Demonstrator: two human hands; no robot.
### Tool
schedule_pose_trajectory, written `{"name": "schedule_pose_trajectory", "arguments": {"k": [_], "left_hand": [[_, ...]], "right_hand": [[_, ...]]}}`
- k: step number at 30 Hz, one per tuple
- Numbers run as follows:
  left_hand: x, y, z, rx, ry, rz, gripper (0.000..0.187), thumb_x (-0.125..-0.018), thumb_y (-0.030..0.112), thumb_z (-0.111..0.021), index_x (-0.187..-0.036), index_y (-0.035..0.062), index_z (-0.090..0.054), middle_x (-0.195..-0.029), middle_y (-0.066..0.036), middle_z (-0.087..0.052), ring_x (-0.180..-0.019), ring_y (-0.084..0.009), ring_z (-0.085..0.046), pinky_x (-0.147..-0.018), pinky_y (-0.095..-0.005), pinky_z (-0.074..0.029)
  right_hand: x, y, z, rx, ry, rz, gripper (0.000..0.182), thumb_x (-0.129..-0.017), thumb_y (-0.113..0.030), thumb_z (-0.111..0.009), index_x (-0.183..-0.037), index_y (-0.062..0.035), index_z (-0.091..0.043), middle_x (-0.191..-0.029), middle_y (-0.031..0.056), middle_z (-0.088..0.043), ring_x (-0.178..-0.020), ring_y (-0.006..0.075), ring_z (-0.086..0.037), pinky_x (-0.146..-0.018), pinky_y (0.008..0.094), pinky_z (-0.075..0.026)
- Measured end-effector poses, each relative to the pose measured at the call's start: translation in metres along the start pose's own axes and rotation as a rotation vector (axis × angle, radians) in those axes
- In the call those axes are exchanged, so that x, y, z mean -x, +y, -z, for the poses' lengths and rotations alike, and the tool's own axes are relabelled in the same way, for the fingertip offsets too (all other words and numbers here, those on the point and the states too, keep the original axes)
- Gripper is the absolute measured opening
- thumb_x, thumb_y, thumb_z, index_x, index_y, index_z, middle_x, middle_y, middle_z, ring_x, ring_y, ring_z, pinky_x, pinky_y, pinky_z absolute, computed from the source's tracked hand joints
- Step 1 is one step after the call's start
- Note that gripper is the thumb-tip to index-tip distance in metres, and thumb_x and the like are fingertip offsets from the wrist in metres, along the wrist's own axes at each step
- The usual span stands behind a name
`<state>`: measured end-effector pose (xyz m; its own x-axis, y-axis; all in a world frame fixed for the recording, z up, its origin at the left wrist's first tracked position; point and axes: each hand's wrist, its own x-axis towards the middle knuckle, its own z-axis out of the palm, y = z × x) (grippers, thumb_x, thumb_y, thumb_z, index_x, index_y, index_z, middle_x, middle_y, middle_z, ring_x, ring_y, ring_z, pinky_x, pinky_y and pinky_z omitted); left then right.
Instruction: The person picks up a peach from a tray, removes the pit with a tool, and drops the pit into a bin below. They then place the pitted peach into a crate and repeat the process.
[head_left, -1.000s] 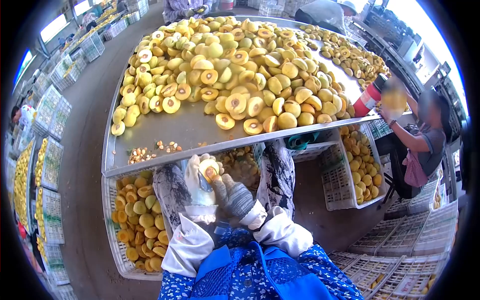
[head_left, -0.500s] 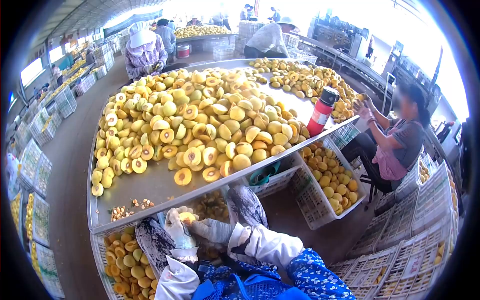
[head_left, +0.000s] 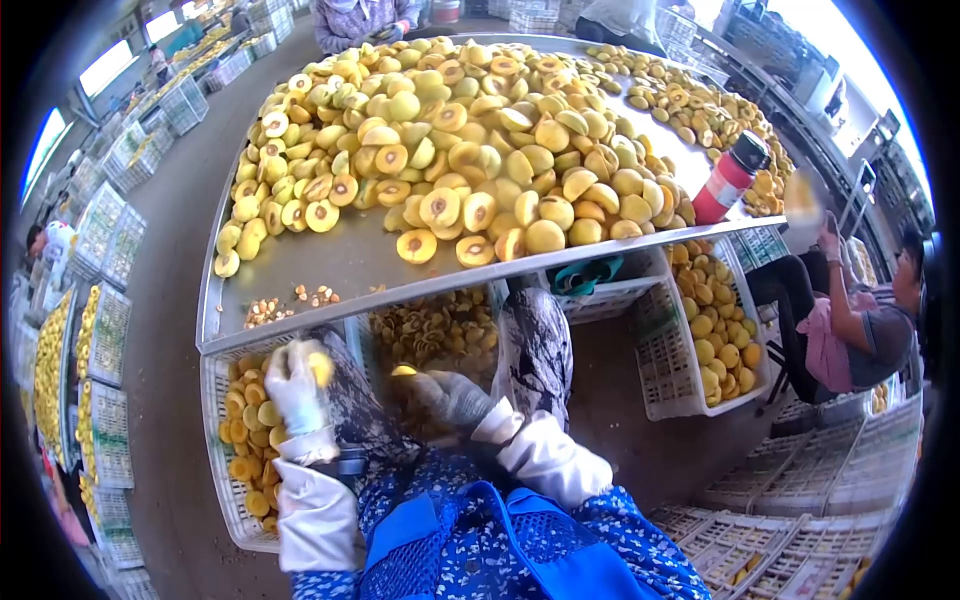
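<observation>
- Fingers of the left hand, in a whitish glove, are curled against a small, rounded yellow fruit piece, which sits at their right side.
- Just right of these fingers, the blurred right hand, in a grey knitted glove, is bent; whether its fingers are clamped or apart cannot be told. A second yellow piece shows at their tips.
- Below and left of the left fingers: a white slatted plastic crate filled with yellow-orange fruit halves.
- Just beyond the right fingers, between knees in black-and-white patterned trousers: a mass of brownish-yellow fruit scraps.
- Beyond both hands: a grey metal table with a raised rim. Small tan pits lie near its close edge; farther back spreads a broad heap of yellow fruit halves.
- Well to the right of the fingers: a red bottle with a black lid on the table, and a seated co-worker.
</observation>
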<state>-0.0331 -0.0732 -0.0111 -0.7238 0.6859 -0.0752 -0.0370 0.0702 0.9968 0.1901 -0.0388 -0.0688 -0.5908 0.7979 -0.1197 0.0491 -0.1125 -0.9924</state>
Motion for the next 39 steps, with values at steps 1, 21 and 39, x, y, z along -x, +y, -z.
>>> {"name": "schedule_pose_trajectory", "arguments": {"k": [1, 21, 39], "left_hand": [[-0.014, -0.002, 0.030, -0.592, 0.082, -0.341, 0.022, -0.081, 0.025, -0.063, -0.087, 0.0039, -0.061, -0.098, -0.014, -0.060, -0.084, -0.0275, -0.059, -0.073, -0.0408, -0.049], [-0.070, 0.040, -0.188, -0.652, -0.622, -0.324, 0.044, -0.077, 0.026, -0.066, -0.115, 0.0101, -0.051, -0.089, -0.011, -0.064, -0.081, -0.0238, -0.064, -0.072, -0.0353, -0.050], [0.014, -0.041, -0.091, 0.754, -0.438, 0.230, 0.054, -0.093, 0.047, -0.040, -0.113, -0.0017, -0.052, -0.099, -0.016, -0.062, -0.087, -0.0253, -0.061, -0.082, -0.0345, -0.049]], "right_hand": [[0.001, 0.025, 0.005, -0.311, -0.031, -0.066, 0.030, -0.095, -0.032, -0.048, -0.098, -0.0067, -0.064, -0.074, -0.0045, -0.058, -0.063, 0.0047, -0.049, -0.056, 0.0192, -0.039], [0.001, 0.031, 0.036, -2.025, -0.247, -0.765, 0.018, -0.092, -0.013, -0.052, -0.096, 0.0015, -0.061, -0.081, 0.0071, -0.063, -0.076, 0.0134, -0.063, -0.069, 0.0191, -0.052], [-0.021, -0.042, 0.007, 1.002, 0.163, 0.566, 0.030, -0.085, -0.009, -0.047, -0.113, 0.0017, -0.051, -0.091, 0.0244, -0.056, -0.072, 0.0393, -0.058, -0.059, 0.0449, -0.048]]}}
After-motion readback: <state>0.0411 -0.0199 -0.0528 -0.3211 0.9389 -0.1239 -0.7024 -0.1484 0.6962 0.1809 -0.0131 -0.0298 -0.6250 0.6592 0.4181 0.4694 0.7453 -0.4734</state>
